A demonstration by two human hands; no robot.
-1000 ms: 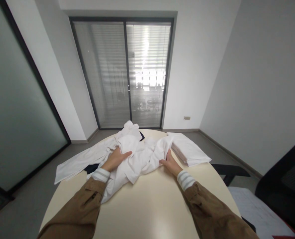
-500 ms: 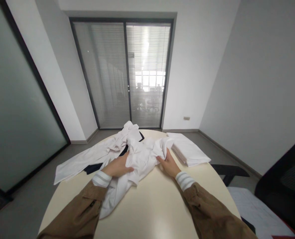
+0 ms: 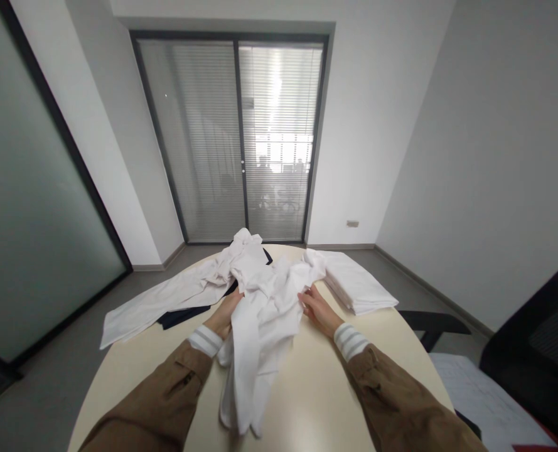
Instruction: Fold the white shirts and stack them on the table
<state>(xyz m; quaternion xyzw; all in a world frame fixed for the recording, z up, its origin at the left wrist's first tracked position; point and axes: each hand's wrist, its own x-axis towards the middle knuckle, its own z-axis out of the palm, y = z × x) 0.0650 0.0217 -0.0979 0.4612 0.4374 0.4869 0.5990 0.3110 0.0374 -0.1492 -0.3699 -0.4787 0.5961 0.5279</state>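
Bunched between my two hands is a crumpled white shirt (image 3: 267,314), its cloth hanging in long folds toward the near side of the table. My left hand (image 3: 225,312) grips its left side, the fingers partly hidden behind the cloth. On the opposite side, my right hand (image 3: 319,309) pinches the edge with thumb and fingers. Another white garment (image 3: 175,295) lies spread at the left, running up to the table's far edge. Dark navy cloth (image 3: 182,317) shows from under it. A neatly folded white cloth stack (image 3: 356,285) rests right of my right hand.
All of this lies on a round cream table (image 3: 326,389). A black office chair (image 3: 537,339) stands at the right, beside papers (image 3: 481,395) lower down. Beyond the table are a glass door with blinds (image 3: 279,138) and grey walls.
My left hand has moved slightly right and away from me. The shirt's loose cloth has swung from lower left to hang between my hands. My right hand has barely moved.
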